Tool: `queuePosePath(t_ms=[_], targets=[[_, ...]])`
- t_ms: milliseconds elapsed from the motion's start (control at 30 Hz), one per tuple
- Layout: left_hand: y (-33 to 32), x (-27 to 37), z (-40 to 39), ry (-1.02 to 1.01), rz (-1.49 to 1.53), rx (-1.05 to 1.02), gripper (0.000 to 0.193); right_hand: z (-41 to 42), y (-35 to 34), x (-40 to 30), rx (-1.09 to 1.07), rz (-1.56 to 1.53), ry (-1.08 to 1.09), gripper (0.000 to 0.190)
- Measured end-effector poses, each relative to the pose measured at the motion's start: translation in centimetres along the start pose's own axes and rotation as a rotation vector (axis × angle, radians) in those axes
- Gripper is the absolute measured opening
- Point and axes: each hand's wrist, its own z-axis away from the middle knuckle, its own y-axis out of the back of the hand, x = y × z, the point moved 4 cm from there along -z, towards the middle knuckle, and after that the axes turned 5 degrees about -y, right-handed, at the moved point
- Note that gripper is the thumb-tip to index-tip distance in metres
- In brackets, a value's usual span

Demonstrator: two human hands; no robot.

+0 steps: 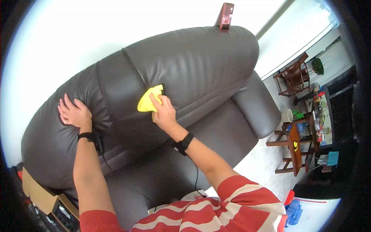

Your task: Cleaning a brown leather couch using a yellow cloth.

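A dark brown leather sofa (179,63) fills the middle of the view, its padded backrest against a white wall. My right hand (165,112) grips a folded yellow cloth (149,100) with a dark edge, held against the backrest just below a vertical seam. Part of the cloth is hidden under my fingers. On the left part of the backrest my left hand (74,112) rests with its fingers spread, pressing creases into the leather. It holds nothing. Both wrists wear black bands with thin cables.
A pinkish phone (226,16) leans upright on top of the backrest. An open cardboard box (43,194) stands at lower left. To the right are a wooden stool (295,150), a cluttered table (326,124), a wooden chair (294,76) and a white bucket (287,116).
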Motion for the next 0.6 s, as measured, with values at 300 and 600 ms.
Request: queuePosePath(t_ms=[300,600], targets=[[0.0,-0.2,0.1,-0.003,0.032,0.053,0.046,6.6,1.5,4.2,-0.108,0.012,-0.016,0.056],[0.3,0.2,-0.1,0.023,0.045,0.034,0.048,-10.4,2.0,-10.2,-0.107,-0.273,-0.018,0.066]])
